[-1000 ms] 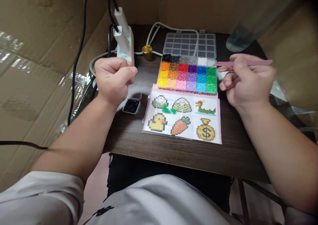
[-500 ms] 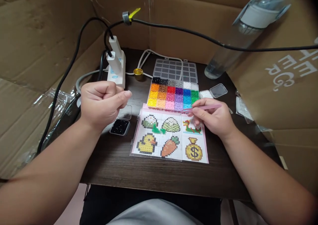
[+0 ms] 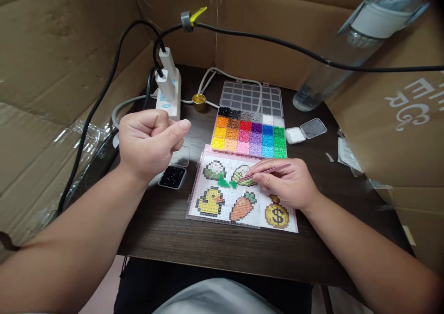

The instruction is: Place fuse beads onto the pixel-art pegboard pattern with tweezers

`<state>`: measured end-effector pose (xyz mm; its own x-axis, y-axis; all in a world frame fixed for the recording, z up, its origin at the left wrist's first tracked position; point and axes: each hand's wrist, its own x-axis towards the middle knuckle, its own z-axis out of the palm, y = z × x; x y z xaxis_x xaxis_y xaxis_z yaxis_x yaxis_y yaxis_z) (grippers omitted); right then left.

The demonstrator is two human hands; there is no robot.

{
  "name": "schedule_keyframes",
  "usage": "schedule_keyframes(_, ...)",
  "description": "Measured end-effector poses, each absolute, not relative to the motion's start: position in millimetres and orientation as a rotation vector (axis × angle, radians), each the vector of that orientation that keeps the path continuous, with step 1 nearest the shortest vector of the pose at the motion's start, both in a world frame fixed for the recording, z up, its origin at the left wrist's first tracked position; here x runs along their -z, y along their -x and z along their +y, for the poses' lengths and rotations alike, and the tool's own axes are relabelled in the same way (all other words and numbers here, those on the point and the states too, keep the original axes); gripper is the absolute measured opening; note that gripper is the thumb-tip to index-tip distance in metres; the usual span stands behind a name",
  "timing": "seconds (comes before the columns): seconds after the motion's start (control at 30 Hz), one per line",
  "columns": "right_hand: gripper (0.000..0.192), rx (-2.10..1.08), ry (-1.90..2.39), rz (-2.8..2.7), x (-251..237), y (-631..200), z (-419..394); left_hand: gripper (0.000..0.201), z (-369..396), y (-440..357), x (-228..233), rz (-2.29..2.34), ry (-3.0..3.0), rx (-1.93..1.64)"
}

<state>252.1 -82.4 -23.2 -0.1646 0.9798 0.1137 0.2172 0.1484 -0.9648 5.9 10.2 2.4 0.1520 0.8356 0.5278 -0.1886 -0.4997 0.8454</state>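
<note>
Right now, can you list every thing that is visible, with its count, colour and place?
bead box: one, many colours, lid open, table centre back.
pattern sheet: one, white with pink edge, six pictures, in front of the bead box.
tweezers: one, pink, tip over the sheet.
black bead tray: one, left of the sheet.
white bead tray: one, right of the bead box.
power strip: one, white, back left.
gold cap: one, by the strip.
bottle: one, clear, back right.
table: one, dark wood.
left hand: fist, raised.
right hand: holds the tweezers.
</note>
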Motion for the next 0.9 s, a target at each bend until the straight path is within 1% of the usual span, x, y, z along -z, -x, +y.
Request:
schedule_keyframes(0.3, 0.008, -1.122, 1.180, -1.585, 25.5, -253.7, -80.2, 0.061, 4.5, -6.3, -6.2, 0.781, -1.610, -1.442)
schedule_keyframes(0.67, 0.008, -1.167, 1.215, -1.564, 24.2, -252.3, -79.6, 0.060, 3.4, -6.5, -7.1, 0.771, -1.615, -1.432)
schedule_keyframes(0.9, 0.010, -1.214, 1.237, -1.433, 28.1, -257.5, -80.1, 0.060, 5.9, -5.3, -4.6, 0.764, -1.587, -1.445)
